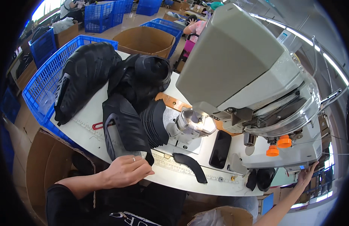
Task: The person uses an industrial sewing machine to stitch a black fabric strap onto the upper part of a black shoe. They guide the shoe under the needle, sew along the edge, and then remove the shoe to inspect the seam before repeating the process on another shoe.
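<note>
My left hand (pixel 131 171) is closed, fingers curled, at the near end of a black shoe upper (pixel 125 120) with moulded ridges and a grey edge. Its grip is partly hidden behind the knuckles. Beside that upper lies a fanned row of black curved pieces (pixel 154 122), reaching up to the lit needle area of a grey sewing machine (pixel 234 56). Far to the right, my right hand (pixel 305 176) reaches up with fingers stretched out against the end of the machine, near a small panel. A single black curved strip (pixel 191 165) rests on the table between my hands.
More black uppers (pixel 88 71) are heaped at the left, beside a blue crate (pixel 46 90). A phone (pixel 220 149) lies on the white table (pixel 163 180). Cardboard boxes (pixel 50 165) stand near my left arm and below. Orange knobs (pixel 283 141) jut from the machine. Other people sit farther back.
</note>
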`<state>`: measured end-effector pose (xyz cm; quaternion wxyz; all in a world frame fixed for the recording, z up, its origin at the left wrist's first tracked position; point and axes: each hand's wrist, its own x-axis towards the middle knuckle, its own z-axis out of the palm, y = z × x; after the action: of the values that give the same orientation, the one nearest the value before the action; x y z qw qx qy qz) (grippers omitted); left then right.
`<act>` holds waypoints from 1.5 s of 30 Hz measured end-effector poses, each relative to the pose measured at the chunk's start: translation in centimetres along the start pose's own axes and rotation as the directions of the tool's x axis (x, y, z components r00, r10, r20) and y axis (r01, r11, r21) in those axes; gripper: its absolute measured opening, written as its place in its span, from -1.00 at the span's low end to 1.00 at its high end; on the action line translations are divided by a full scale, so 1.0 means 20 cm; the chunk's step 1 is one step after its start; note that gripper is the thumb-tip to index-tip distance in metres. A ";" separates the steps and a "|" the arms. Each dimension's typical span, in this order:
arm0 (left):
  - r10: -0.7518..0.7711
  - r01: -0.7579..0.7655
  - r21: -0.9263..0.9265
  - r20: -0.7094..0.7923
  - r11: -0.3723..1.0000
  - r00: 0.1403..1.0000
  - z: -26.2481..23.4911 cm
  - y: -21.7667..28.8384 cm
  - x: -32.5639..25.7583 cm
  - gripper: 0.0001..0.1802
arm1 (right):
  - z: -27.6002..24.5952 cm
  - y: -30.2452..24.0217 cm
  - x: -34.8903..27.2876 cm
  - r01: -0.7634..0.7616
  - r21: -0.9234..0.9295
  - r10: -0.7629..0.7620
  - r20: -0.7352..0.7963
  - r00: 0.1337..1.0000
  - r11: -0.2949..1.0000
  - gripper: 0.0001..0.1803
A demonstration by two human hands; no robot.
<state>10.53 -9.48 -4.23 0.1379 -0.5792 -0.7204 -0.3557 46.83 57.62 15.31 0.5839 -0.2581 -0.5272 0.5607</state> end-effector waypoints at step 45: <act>-0.345 0.312 0.578 -0.055 0.754 0.937 0.11 -0.56 0.34 -0.89 | 1.65 0.56 -1.72 0.935 -0.145 -0.231 0.946 0.227 0.324 -0.20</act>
<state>-1.51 -3.81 -5.56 0.2225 -0.3837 -0.8878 -0.1228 19.03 18.81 4.36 0.2989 0.0747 -0.9505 0.0389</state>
